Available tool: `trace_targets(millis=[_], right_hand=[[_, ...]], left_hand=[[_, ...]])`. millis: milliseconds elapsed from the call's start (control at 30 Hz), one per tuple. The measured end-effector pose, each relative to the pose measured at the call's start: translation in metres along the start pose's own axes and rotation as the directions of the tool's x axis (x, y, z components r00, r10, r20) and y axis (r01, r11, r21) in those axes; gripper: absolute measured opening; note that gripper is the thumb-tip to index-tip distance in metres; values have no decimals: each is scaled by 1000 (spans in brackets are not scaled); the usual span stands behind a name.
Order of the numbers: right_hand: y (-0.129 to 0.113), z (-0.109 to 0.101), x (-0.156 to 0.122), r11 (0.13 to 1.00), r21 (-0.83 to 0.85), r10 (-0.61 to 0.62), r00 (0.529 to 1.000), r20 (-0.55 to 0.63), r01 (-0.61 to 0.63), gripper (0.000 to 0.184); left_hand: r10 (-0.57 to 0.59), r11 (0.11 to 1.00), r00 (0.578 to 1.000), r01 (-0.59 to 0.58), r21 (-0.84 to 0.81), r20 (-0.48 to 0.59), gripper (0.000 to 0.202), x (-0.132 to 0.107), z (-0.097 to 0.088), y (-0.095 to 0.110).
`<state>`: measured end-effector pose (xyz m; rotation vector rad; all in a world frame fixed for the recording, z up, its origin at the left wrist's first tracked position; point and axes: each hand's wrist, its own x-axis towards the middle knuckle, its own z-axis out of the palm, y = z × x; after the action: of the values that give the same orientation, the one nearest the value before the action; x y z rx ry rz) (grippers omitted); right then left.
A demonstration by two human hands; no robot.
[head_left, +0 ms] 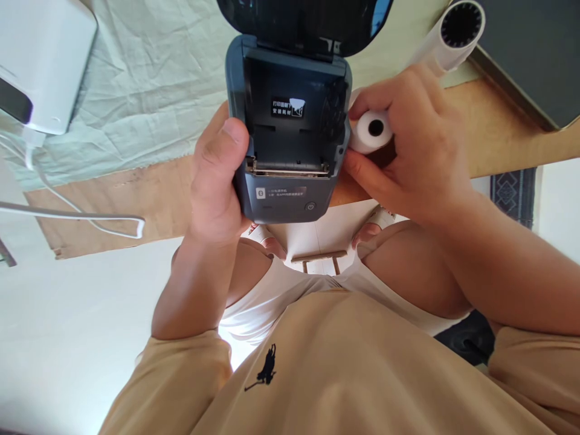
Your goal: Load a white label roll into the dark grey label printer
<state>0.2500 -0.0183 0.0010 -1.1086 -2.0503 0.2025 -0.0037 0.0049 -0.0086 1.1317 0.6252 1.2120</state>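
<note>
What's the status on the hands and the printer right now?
Left hand grips printer, lid open, bay empty. Right hand holds paper roll beside it. Nothing blocking the bay.

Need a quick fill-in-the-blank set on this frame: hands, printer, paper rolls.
1. The left hand grips the small printer, whose lid is ____.
2. The right hand holds a small paper roll beside the printer's ____ side.
3. The printer's paper compartment is ____.
4. A larger roll lies on the ____.

Missing words: open; right; empty; table
</note>
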Motion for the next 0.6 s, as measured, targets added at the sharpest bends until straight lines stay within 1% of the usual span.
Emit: trace_targets(millis=[100, 167, 200, 233, 300, 333, 400, 467, 533, 600], right_hand=[[3, 0, 0, 996, 80, -51, 998, 41, 47, 44], [6, 1, -1, 992, 87, -96, 995, 27, 94, 52], [8, 1, -1, 991, 75, -112, 993, 21, 110, 51], [9, 2, -2, 992, 57, -111, 994, 21, 110, 47], [9, 2, -3, 996, 37, -87, 996, 36, 86, 37], [8, 2, -3, 997, 51, -66, 997, 35, 64, 37], [7, 1, -3, 992, 122, -12, 1000, 22, 9, 49], [7, -1, -4, 987, 161, -17, 1000, 24, 13, 61], [8, -2, -4, 991, 125, -62, 997, 50, 55, 63], [10, -1, -5, 991, 81, -110, 991, 69, 105, 61]], left_hand=[[49, 999, 999, -49, 7, -4, 53, 3, 2, -6], [43, 999, 999, -43, 28, -13, 60, 4, 4, -6], [48, 998, 999, -47, 34, -19, 66, 5, 4, -6], [58, 998, 998, -57, 37, -23, 71, 5, 5, -5], [74, 997, 997, -73, 35, -27, 78, 7, 6, -3], [79, 996, 996, -79, 35, -27, 80, 8, 7, -2], [88, 996, 996, -87, 35, -26, 81, 8, 8, 0], [95, 995, 995, -94, 36, -26, 83, 9, 10, 0], [103, 994, 994, -102, 35, -28, 84, 9, 12, 1], [109, 994, 994, -108, 33, -29, 85, 8, 14, 1]])
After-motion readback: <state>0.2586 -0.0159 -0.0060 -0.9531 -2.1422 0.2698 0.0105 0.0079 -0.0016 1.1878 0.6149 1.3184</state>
